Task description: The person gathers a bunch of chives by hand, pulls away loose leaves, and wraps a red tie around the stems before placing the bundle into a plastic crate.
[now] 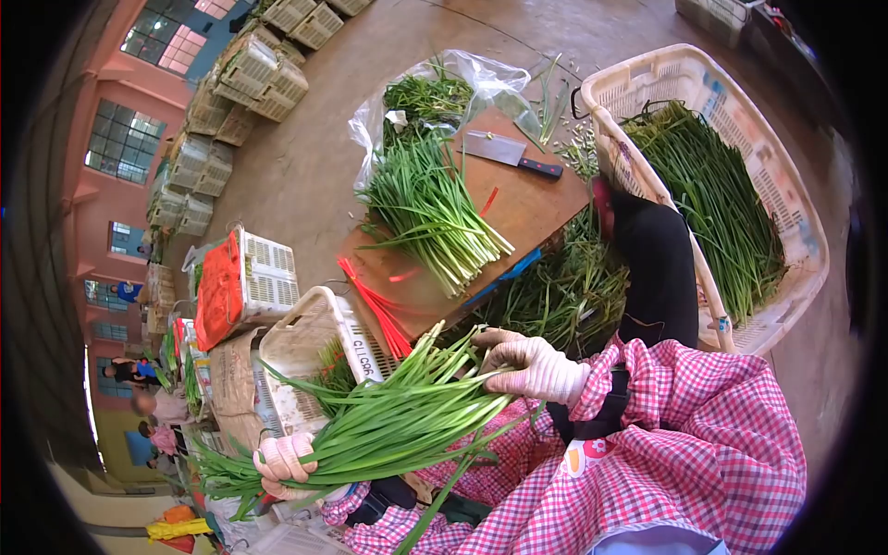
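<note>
A loose bunch of garlic chives (416, 412) lies across my lap, held between both hands. My left hand (285, 465), in a pale glove, is closed around the leafy end. Near the pale stem ends, my gloved right hand (529, 365) grips the same bunch from the side. Just beyond is a brown board (536, 217) carrying a trimmed pile of garlic chives (430, 199). A cleaver (495, 146) with a dark handle rests at the board's far side. Red ties (379, 310) lie along its near left edge.
On the right stands a long white crate (805, 217) of chives. A smaller crate (319, 310) is by my left arm. Leafy scraps (555, 287) cover the floor beneath the board, and a clear plastic bag (490, 79) lies behind it. Stacked crates (264, 74) and people fill the left.
</note>
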Demonstrator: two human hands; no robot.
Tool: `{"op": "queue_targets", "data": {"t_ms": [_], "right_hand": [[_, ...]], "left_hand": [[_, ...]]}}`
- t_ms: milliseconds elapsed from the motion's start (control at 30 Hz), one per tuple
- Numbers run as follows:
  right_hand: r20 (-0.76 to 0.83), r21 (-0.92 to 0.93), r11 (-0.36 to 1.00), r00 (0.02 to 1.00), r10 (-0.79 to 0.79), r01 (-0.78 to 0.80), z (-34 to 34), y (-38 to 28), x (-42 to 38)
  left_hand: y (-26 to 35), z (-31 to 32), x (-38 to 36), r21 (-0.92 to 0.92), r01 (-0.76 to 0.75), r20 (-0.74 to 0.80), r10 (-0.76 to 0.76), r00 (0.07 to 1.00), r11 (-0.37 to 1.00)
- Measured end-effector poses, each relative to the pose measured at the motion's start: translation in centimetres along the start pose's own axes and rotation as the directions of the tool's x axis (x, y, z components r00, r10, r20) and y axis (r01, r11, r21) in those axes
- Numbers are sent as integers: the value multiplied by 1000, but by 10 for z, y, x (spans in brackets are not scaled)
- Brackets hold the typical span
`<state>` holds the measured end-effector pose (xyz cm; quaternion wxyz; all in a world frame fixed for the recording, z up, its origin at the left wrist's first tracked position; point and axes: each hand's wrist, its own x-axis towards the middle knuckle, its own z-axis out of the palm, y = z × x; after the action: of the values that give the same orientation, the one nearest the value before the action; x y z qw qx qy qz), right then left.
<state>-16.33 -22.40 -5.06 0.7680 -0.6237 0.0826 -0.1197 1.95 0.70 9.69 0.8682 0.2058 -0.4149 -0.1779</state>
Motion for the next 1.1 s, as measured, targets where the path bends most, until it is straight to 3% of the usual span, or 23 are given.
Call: {"op": "queue_targets", "data": {"t_ms": [33, 67, 100, 200, 300, 367, 567, 600, 667, 700, 767, 800, 833, 900, 967, 1033, 1100], "right_hand": [[14, -82, 995, 999, -53, 54, -1, 2, -1], [49, -267, 927, 964, -261, 264, -6, 4, -1], [126, -503, 777, 922, -366, 377, -11, 8, -3], [188, -560, 708, 899, -396, 430, -21, 3, -5], [229, -609, 686, 916, -329, 398, -37, 1, -13], [324, -600, 673, 900, -291, 433, -51, -6, -15], [349, -665, 622, 909, -229, 412, -77, -9, -22], [366, -710, 559, 903, -226, 428, -83, -3, -23], [423, -813, 352, 886, -191, 464, -102, 10, -26], [452, -868, 209, 891, -46, 451, -114, 16, -30], [319, -943, 1, 906, 279, 332, -125, 13, -38], [319, -945, -33, 942, 103, 324, -125, 1, -43], [320, -945, -31, 942, 103, 325, -122, -12, -40], [231, -904, 349, 970, -83, 245, -108, -40, -29], [224, -832, 472, 955, -193, 291, -91, -62, -21], [282, -807, 457, 924, -259, 375, -77, -67, -12], [366, -810, 396, 900, -236, 433, -66, -58, -2]], "left_hand": [[0, 3, 1, 0, 18, 32, -18, 999, 1000], [-4, 7, 2, 29, 1, 42, -2, 999, 1000], [-3, 7, 2, 28, 4, 39, -5, 999, 1000], [0, 2, 11, 83, 13, 213, -30, 977, 996], [-8, 17, 12, 94, -45, 119, 33, 992, 995], [-7, 12, 15, 42, -5, 188, -3, 982, 999], [-23, 18, 27, -74, 105, 419, -65, 906, 992], [-20, 18, 30, -78, 102, 420, -60, 905, 992], [-8, 13, 44, -46, 199, 598, -132, 790, 979], [0, 9, 48, -47, 197, 599, -130, 790, 979], [17, 2, 52, -77, 243, 691, -124, 712, 967], [24, 3, 50, -63, 258, 679, -148, 719, 964], [24, 5, 54, -62, 259, 679, -149, 719, 964], [19, 10, 63, -76, 355, 770, -172, 614, 932], [15, 11, 64, -56, 346, 774, -179, 608, 936], [12, 14, 63, -32, 337, 778, -188, 600, 941], [11, 20, 58, -28, 244, 713, -151, 684, 969]]}}
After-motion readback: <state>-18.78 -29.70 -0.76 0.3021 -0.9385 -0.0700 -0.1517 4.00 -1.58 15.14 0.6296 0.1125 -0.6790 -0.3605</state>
